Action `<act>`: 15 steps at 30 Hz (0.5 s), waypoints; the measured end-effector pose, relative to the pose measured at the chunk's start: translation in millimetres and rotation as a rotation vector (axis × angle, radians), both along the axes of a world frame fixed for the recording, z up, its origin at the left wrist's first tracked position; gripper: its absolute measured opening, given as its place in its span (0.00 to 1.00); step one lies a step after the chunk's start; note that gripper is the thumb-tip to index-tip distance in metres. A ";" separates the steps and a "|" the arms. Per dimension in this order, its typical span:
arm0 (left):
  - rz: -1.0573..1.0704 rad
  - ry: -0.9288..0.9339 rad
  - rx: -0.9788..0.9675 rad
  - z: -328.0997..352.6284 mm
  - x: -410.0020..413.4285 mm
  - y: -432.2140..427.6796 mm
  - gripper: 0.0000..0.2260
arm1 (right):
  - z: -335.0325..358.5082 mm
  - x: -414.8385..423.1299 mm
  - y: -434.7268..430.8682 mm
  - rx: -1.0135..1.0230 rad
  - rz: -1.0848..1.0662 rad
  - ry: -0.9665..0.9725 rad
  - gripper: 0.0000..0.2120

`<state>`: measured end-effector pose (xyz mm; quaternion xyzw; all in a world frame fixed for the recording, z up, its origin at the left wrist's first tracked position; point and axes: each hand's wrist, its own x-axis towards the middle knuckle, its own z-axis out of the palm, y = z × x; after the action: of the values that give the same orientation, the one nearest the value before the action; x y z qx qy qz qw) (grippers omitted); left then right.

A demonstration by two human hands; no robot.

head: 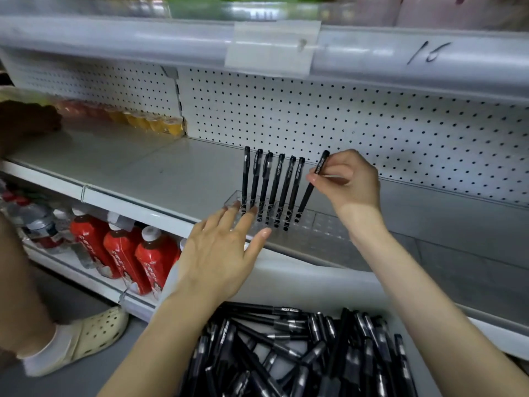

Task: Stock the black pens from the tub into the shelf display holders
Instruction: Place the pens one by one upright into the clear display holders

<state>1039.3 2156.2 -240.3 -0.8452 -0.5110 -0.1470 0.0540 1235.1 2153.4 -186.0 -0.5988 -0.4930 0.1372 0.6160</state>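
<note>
Down at the frame's bottom edge the tub (300, 293) is cut off, its heap of black pens (286, 353) too tangled to count. Up on the shelf (143, 173), the left hand (220, 247) lies flat, fingers straight, covering a near corner of the clear holder (323, 222). Six capped, matte-black, the row of pens (274, 190) stands leaning; the right hand (349, 181) pinches a seventh pen (310, 190), tip down at the holder.

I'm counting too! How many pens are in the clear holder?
7: six pens in a row in the holder; the seventh, rightmost, pinched by the right hand.
</note>
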 end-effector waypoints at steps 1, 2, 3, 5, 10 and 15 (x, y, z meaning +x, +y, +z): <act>0.001 -0.003 0.001 0.0 0.3 -0.1 0.36 | -0.3 1.1 2.7 -0.025 0.009 -0.015 0.16; 0.003 -0.005 0.002 0.2 0.5 -0.5 0.36 | -0.6 1.8 4.3 -0.046 0.021 -0.025 0.15; 0.006 -0.006 0.001 0.0 0.6 -0.7 0.36 | -1.3 2.5 5.5 -0.062 0.030 -0.035 0.14; 0.009 -0.011 -0.001 -0.5 0.7 -0.8 0.37 | -3.8 2.7 6.2 -0.098 0.047 -0.057 0.13; 0.009 -0.015 -0.005 0.0 1.4 -1.1 0.37 | -8.5 2.9 7.0 -0.159 0.062 -0.079 0.11; 0.011 -0.012 0.001 -0.1 1.8 -1.7 0.37 | -11.8 5.9 7.9 -0.179 0.049 -0.074 0.11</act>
<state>1041.1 2154.5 -240.5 -0.8414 -0.5160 -0.1518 0.0522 1241.0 2161.3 -197.8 -0.6439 -0.5157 0.1735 0.5379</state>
